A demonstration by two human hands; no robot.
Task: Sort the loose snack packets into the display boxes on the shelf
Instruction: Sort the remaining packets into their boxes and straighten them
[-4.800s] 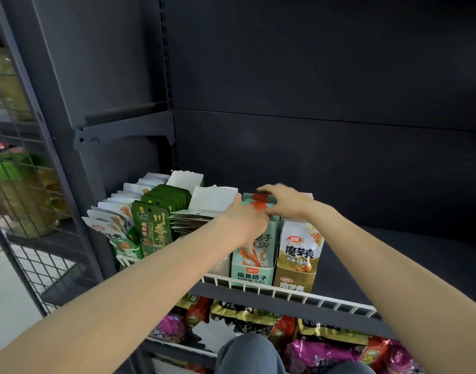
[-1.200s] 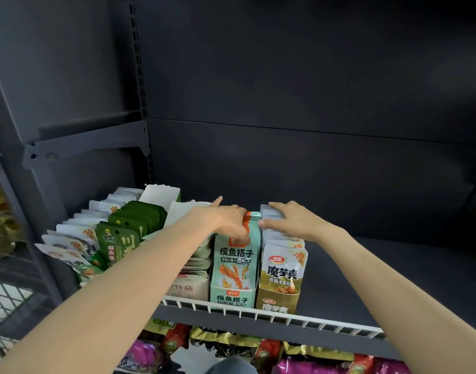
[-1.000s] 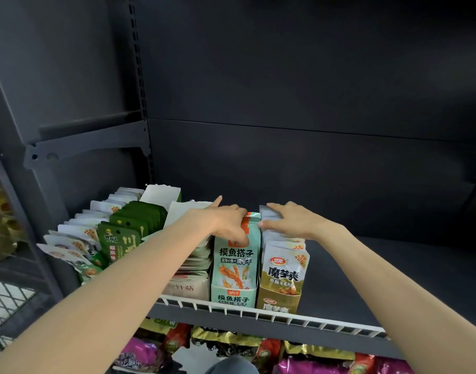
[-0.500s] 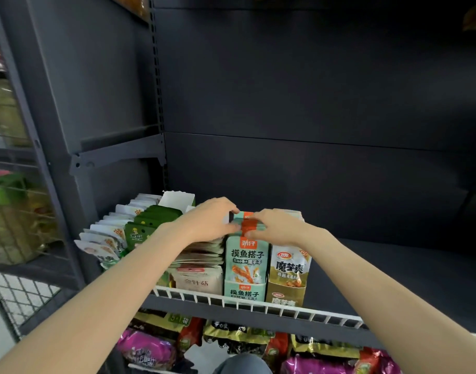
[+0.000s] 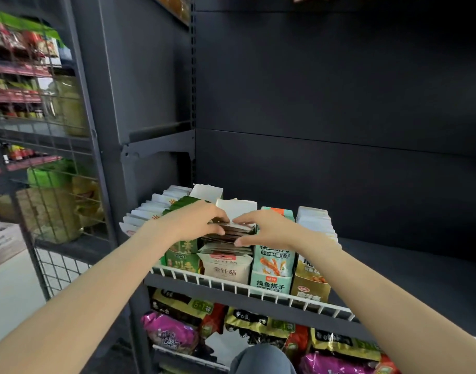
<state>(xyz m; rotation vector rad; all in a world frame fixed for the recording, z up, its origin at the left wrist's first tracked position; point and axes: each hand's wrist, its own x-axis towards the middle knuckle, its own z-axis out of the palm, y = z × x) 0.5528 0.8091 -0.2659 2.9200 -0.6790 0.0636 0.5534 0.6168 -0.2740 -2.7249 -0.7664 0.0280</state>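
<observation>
Both hands moved over from teal box (image 5: 273, 265): left hand (image 5: 196, 222) and right hand (image 5: 266, 229) now pinch white-box packets (image 5: 228, 233) between them, squaring that stack.

Packets (image 5: 228, 233) upright in beige box (image 5: 226, 271)

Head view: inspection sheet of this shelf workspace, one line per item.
Surface: dark metal shelf, white wire front rail.
Job's things: beige display box holding a silvery packet stack; green box, teal box, gold box, white packets far left.
Clutter: nothing seen.
Grippers: left hand and right hand pinch the packet stack from either side.
Cables: nothing seen.
Surroundings: bagged snacks on the shelf below; wire rack at left.
</observation>
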